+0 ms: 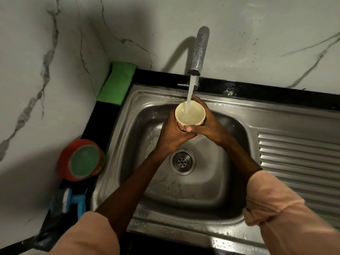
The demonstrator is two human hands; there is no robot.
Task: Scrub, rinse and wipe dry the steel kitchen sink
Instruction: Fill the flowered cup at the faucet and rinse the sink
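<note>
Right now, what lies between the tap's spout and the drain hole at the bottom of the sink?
In the head view, a cup gripped by the left hand and right hand catches the stream below the tap, above the drain.

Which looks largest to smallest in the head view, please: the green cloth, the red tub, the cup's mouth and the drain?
1. Red tub and green cloth: alike, unranked.
2. Cup mouth and drain: alike; cup sits nearer the camera.
</note>
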